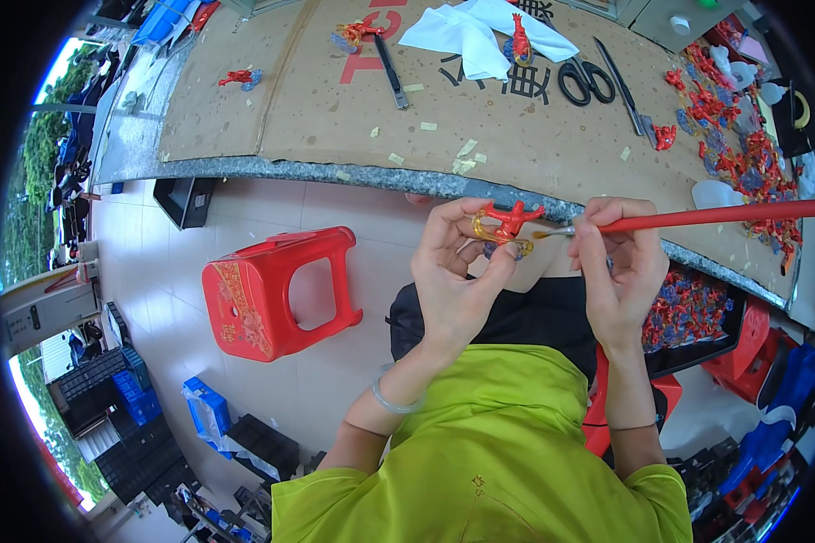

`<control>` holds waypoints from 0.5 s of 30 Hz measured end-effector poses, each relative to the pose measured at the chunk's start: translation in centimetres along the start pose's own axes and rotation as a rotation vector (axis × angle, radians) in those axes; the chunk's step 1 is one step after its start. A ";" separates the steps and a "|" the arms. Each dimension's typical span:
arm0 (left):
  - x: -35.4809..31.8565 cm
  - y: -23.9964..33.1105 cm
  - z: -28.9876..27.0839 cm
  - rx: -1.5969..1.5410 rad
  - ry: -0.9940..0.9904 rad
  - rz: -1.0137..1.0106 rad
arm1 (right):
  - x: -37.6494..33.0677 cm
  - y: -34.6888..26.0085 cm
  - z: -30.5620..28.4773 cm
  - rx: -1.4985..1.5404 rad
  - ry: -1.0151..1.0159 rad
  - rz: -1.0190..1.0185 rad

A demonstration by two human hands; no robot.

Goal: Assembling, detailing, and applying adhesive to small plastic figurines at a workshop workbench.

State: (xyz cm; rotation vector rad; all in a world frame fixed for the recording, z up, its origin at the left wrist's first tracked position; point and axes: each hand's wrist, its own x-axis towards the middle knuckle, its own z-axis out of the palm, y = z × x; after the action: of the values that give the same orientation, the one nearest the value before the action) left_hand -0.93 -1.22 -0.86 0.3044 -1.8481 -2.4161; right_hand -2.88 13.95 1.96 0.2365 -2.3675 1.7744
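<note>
My left hand [458,276] pinches a small red figurine [512,220] with clear yellow and bluish parts around its lower half. It is held up just off the table's front edge. Between the fingers of my right hand [621,262] is a paintbrush [706,217] with a long red handle, lying nearly level. Its bristle tip points left and comes close to the figurine's yellow part; whether they touch I cannot tell. Similar figurines stand or lie on the table, one red figure [521,41] by a white cloth [457,41] and another [237,78] at the far left.
Cardboard covers the table [335,127]. On it are black scissors [586,81], a utility knife [391,72], a long thin tool [620,86] and a heap of figurines [743,154] at right. Below right is a black bin of figurines [688,312]. A red stool [281,290] stands on the floor.
</note>
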 end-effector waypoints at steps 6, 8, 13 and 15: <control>-0.3 0.0 0.3 0.072 -0.037 0.077 | -0.3 -0.8 0.5 0.404 0.061 -0.055; -0.4 0.3 0.6 0.152 -0.030 0.134 | -0.2 -0.1 0.4 0.294 -0.020 -0.070; -0.6 -0.4 0.4 0.172 -0.025 0.103 | 0.0 -1.4 0.0 0.196 0.032 -0.056; -0.6 -0.2 0.6 0.171 -0.023 0.121 | 0.0 -1.5 0.2 0.439 0.111 -0.008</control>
State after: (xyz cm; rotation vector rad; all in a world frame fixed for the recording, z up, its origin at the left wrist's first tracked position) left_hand -0.44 -0.53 -0.82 0.1703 -2.0246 -2.1975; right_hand -2.51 13.31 3.27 0.1948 -1.8767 2.2213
